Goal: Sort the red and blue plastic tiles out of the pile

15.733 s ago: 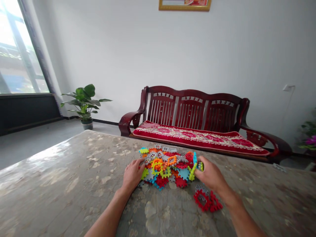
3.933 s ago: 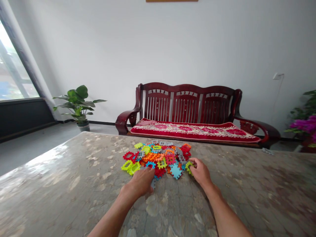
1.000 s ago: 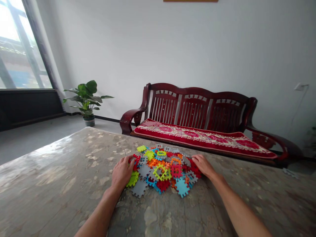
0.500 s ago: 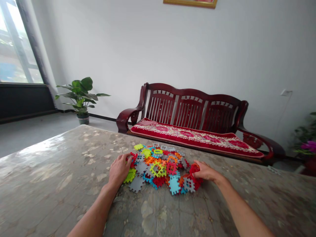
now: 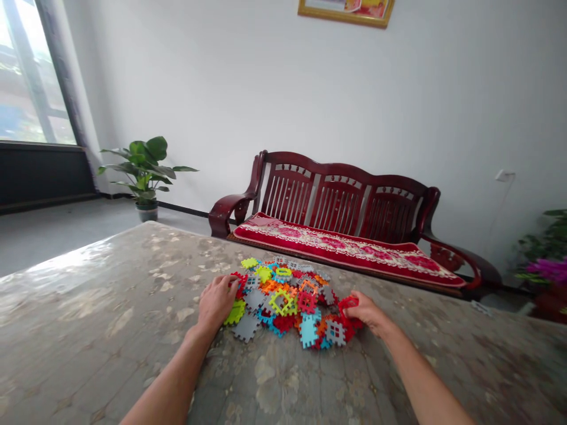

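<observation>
A heap of toothed plastic interlocking tiles in several colours lies on the table between my two hands. At its left edge my left hand (image 5: 217,302) has curled fingers closed on a red tile (image 5: 240,284); a lime tile (image 5: 234,312) and a flat grey tile (image 5: 247,326) lie beside it. My right hand (image 5: 368,313) pinches a red ring-like tile (image 5: 348,303) at the right end of the heap. Just below that are a grey window tile (image 5: 335,332) and a light blue tile (image 5: 309,330). A lime tile with a cut-out (image 5: 282,301) rests mid-heap.
A patterned cover spreads over the table (image 5: 110,330). Behind its far edge stands a dark red wooden bench (image 5: 339,195) with a floral seat cover (image 5: 332,243). A potted plant (image 5: 146,171) is at the left, purple flowers (image 5: 549,268) at the right.
My right hand has raised the red ring-like tile slightly, tilting it. My left hand stays nearly in place at the left edge. The camera view has shifted a little.
</observation>
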`<control>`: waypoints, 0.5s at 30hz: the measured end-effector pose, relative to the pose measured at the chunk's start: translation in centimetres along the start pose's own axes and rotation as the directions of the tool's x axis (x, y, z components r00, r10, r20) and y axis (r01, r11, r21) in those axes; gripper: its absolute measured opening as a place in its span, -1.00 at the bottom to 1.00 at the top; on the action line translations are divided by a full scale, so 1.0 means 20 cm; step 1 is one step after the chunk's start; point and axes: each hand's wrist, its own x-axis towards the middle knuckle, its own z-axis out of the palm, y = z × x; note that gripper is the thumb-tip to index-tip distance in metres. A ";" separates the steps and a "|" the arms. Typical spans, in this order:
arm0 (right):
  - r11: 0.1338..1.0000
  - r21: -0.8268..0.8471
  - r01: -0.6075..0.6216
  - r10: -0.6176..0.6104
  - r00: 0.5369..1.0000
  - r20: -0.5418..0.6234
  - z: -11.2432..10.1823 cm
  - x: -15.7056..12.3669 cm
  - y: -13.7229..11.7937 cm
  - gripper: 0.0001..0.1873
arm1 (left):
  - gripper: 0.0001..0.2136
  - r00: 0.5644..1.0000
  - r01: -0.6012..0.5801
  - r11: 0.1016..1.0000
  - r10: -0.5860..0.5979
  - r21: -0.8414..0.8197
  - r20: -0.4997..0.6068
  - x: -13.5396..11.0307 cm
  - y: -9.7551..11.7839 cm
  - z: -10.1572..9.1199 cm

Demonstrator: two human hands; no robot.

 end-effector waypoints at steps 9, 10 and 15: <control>0.964 0.257 -0.074 0.100 0.991 -0.089 0.03 -0.05 -0.07 -0.23 | -0.62 1.000 0.017 0.999 -0.017 -0.027 -0.002 -0.01 0.02 -0.01; 0.965 0.257 -0.057 0.088 0.990 -0.108 0.03 -0.06 -0.09 -0.22 | -0.61 1.000 0.017 0.999 -0.017 -0.030 -0.001 -0.01 0.02 -0.01; 0.921 0.387 0.042 0.011 0.991 -0.133 0.07 -0.09 -0.27 -0.18 | -0.59 1.000 -0.021 0.999 0.021 -0.030 0.007 -0.02 0.03 -0.01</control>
